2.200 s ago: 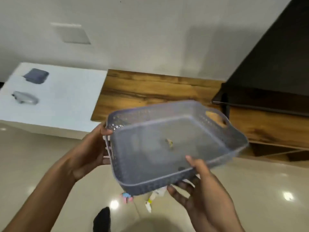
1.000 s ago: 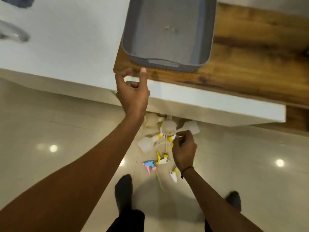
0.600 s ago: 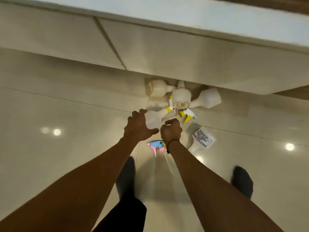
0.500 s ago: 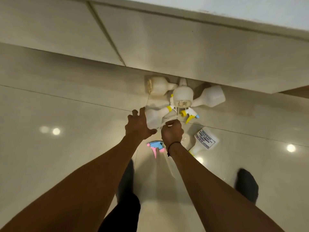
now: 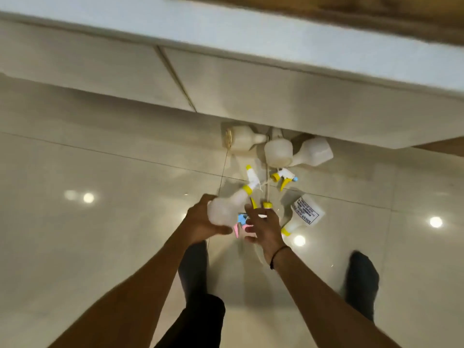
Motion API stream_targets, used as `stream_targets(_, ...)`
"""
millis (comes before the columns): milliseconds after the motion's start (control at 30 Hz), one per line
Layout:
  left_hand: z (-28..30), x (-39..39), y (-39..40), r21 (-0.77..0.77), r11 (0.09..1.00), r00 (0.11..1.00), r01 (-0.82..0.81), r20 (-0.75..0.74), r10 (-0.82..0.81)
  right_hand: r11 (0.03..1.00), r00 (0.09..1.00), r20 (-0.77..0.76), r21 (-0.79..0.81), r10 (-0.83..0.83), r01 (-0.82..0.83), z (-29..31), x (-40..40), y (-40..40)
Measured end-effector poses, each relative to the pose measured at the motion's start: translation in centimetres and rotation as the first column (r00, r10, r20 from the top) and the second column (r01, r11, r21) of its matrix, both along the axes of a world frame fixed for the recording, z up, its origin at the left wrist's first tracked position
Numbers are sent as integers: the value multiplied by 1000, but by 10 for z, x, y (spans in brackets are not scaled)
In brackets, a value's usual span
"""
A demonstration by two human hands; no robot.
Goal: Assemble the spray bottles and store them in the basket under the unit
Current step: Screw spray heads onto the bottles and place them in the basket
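One translucent white plastic spray bottle with a yellow collar (image 5: 229, 205) is now rising off the floor, the left hand (image 5: 203, 223) gripping its body. Beside that grip the right hand (image 5: 263, 226) is hovering, fingers spread; other bottles are lying just beyond, so assembly is starting.

Glossy beige tiled floor (image 5: 100, 247) below a white unit (image 5: 251, 84).

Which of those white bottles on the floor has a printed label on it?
The bottle lying just right of the right hand, with a yellow collar. The three bottles by the unit show no such print.
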State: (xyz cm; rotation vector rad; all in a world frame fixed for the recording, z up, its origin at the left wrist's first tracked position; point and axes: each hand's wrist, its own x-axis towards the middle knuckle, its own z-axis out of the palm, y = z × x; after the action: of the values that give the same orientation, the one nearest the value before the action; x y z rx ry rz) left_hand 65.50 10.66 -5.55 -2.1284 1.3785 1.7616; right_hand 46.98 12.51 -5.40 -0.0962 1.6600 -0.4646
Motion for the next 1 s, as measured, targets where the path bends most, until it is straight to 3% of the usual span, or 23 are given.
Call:
stream_targets(100, 61, 13, 23, 23, 999, 979, -24, -201, 28, 998, 996, 83, -62, -21, 26, 67, 5, -9)
stream_targets(233, 131, 14, 19, -49, 998, 943, -38, -333, 20, 937, 998, 56, -348, 42, -20, 158, -8, -30)
stream_targets(367, 195, 1, -24, -148, 989, 896, 1, -439, -67, 816, 997, -15, -574, 78, -73, 245, -27, -68)
stream_targets(467, 253, -3, -83, -228, 971, 827, 68, -532, -183, 653, 978, -18, -742, 207, -152, 312, -48, -118)
stream_targets(600, 311, -16, -163, -458, 888, 867, 19, -435, -243, 483, 973, -28, -865, 229, -138, 377, -61, -185)
stream_targets(667, 322, -32, -192, -584, 811, 915, -39, -348, -206, 409, 981, -100, -898, 167, -161, 393, -57, -208)
stream_targets(767, 325, -58, -225, -686, 709, 928, -164, -351, -125, 308, 966, -253, -916, 53, -257, 404, -41, -232)
stream_targets(900, 322, -86, -265, -717, 620, 907, -318, -421, -21, 271, 899, -418, -888, -133, -373, 408, -20, -264)
stream_targets(1000, 320, -96, -304, -763, 574, 946, -298, -315, 73, 258, 864, -467, -872, -187, -416, 407, -13, -309)
